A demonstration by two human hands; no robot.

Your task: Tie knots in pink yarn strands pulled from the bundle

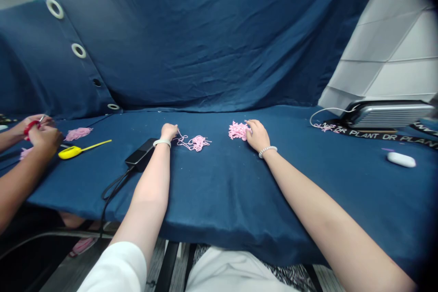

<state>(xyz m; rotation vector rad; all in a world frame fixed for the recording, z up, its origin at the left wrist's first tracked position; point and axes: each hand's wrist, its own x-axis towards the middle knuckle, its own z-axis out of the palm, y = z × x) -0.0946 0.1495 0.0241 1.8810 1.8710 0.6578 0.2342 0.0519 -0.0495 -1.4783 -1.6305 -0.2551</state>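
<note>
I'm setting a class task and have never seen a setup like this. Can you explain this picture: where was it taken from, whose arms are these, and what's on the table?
A camera worn on a person's head took this picture, looking down at their own arms. There is no machine. Their left hand touches a tangled pink yarn, and their right hand rests at a pile of short pink yarn pieces. Blue cloth covers the table. On it lie a black box, a yellow tool and a silver case. At far left, a co-worker's hands hold something red.
</note>
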